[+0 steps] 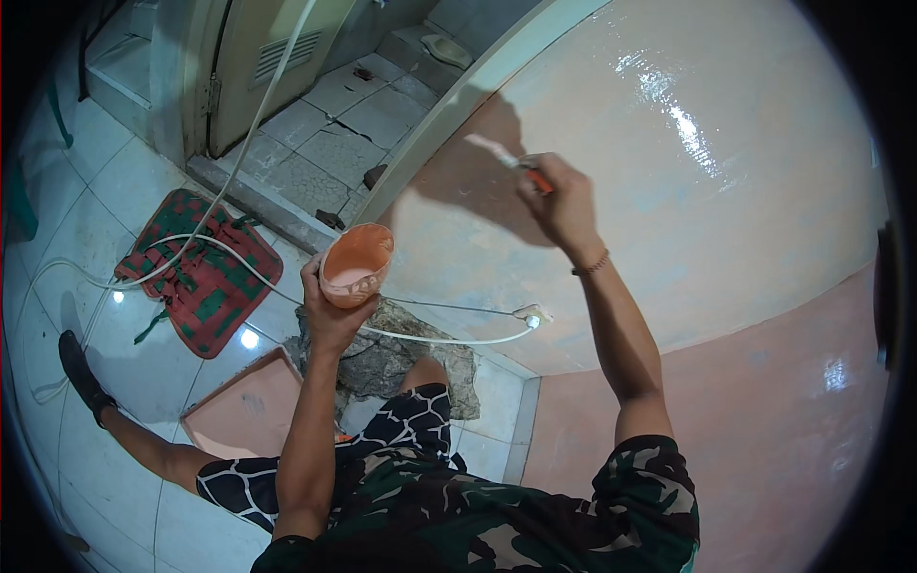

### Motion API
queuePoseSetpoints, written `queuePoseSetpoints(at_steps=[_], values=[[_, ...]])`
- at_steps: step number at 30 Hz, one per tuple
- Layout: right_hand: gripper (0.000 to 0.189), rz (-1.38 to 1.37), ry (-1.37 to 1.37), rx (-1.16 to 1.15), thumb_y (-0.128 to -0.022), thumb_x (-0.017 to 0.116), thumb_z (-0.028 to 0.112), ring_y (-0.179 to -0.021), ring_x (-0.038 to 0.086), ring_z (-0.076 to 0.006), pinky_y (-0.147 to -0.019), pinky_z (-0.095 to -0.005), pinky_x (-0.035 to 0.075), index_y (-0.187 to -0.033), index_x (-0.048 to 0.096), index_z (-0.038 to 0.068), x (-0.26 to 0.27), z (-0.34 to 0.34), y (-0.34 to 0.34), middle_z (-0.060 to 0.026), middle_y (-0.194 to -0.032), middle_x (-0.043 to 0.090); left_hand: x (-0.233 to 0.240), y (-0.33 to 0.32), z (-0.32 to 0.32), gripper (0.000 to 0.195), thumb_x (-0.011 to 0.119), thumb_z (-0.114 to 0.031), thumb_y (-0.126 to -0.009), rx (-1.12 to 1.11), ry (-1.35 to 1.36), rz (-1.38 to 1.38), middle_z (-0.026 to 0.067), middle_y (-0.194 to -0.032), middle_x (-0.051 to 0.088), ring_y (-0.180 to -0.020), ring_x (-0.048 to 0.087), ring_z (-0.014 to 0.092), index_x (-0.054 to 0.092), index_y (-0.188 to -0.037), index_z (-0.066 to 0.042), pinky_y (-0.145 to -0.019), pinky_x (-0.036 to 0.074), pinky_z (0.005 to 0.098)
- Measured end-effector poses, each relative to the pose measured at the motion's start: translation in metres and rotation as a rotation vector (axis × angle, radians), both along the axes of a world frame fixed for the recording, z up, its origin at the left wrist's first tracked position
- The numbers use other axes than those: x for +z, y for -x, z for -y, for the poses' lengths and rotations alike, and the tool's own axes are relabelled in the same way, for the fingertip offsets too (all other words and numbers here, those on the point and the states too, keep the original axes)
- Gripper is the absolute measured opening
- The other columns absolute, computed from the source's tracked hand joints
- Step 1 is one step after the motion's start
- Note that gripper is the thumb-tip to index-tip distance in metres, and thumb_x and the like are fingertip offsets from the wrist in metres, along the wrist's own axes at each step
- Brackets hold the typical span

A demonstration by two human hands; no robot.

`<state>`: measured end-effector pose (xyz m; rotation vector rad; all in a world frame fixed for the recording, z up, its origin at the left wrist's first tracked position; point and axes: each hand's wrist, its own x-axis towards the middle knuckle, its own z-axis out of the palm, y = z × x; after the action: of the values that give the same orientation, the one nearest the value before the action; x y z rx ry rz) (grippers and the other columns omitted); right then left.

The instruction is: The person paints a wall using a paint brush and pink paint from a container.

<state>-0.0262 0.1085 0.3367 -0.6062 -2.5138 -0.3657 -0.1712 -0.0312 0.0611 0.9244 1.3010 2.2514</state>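
Note:
My left hand [335, 315] grips a small round cup [356, 266] from below and at its side. The cup is tilted so its mouth faces me, and pale pink paint [352, 276] lies inside. In my right hand [566, 200] is a paintbrush [526, 174] with an orange handle. Its bristles, coated in pale pink, point toward the door frame [437, 136] at the wall's edge. Whether the bristle tip touches the wall [645, 236] is hard to tell. Fresh paint shines wet on the wall's upper part.
A white cable [251, 136] hangs across the view and runs to a wall socket [532, 315]. On the tiles lie a red and green woven mat [208, 286], a pink-coated tray [247, 408] and a large rock [401, 351]. Beyond the raised doorsill [251, 197] is a tiled bathroom floor [337, 129].

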Motion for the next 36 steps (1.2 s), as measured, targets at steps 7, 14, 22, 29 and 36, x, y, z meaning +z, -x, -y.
queuePoseSetpoints(at_steps=[7,14,22,29,36], values=[[0.013,0.020,0.161,0.025,-0.076,0.067,0.012,-0.064,0.064,-0.0262,-0.061,-0.0356,0.050,-0.084,0.061,0.003,0.020,-0.056,0.015,-0.0162,-0.070,0.063,0.001,-0.001,0.002,0.085,0.085,-0.008,-0.055,0.000,-0.035,-0.004,0.0120,-0.119,0.050,-0.110,0.054,0.025,0.037,-0.124,-0.004,-0.094,0.046,0.0339],[0.020,-0.242,-0.344,-0.095,-0.087,0.064,0.021,-0.076,0.067,-0.0121,-0.069,-0.0237,0.052,-0.100,0.068,0.007,0.249,-0.045,-0.023,-0.0057,-0.084,0.071,0.009,-0.002,0.000,0.084,0.085,-0.007,-0.055,-0.011,-0.007,0.008,0.0120,-0.118,0.050,-0.111,0.053,0.024,0.036,-0.123,-0.004,-0.095,0.045,0.0340],[0.020,0.328,-0.615,-0.525,-0.086,0.053,0.013,-0.089,0.062,-0.0259,-0.068,-0.0355,0.052,-0.105,0.057,0.009,0.114,-0.073,-0.060,-0.0095,-0.102,0.062,0.018,-0.006,-0.001,0.083,0.085,-0.006,-0.056,-0.029,-0.001,-0.040,0.0118,-0.119,0.050,-0.111,0.053,0.024,0.035,-0.124,-0.004,-0.096,0.044,0.0336],[0.010,0.446,-0.208,0.121,-0.079,0.060,0.011,-0.065,0.057,-0.0218,-0.057,-0.0348,0.048,-0.084,0.057,0.004,-0.117,-0.015,-0.076,-0.0088,-0.073,0.055,0.014,-0.006,0.000,0.083,0.085,-0.006,-0.057,-0.034,0.009,-0.055,0.0117,-0.120,0.050,-0.112,0.052,0.023,0.036,-0.124,-0.004,-0.095,0.045,0.0334],[0.021,0.161,0.095,-0.213,-0.092,0.049,0.007,-0.081,0.058,-0.0098,-0.073,-0.0278,0.048,-0.105,0.064,-0.001,0.164,-0.083,-0.133,-0.0061,-0.084,0.066,0.019,-0.009,-0.004,0.084,0.085,-0.006,-0.056,-0.039,0.003,-0.045,0.0113,-0.119,0.049,-0.111,0.052,0.023,0.036,-0.124,-0.005,-0.096,0.045,0.0330]])
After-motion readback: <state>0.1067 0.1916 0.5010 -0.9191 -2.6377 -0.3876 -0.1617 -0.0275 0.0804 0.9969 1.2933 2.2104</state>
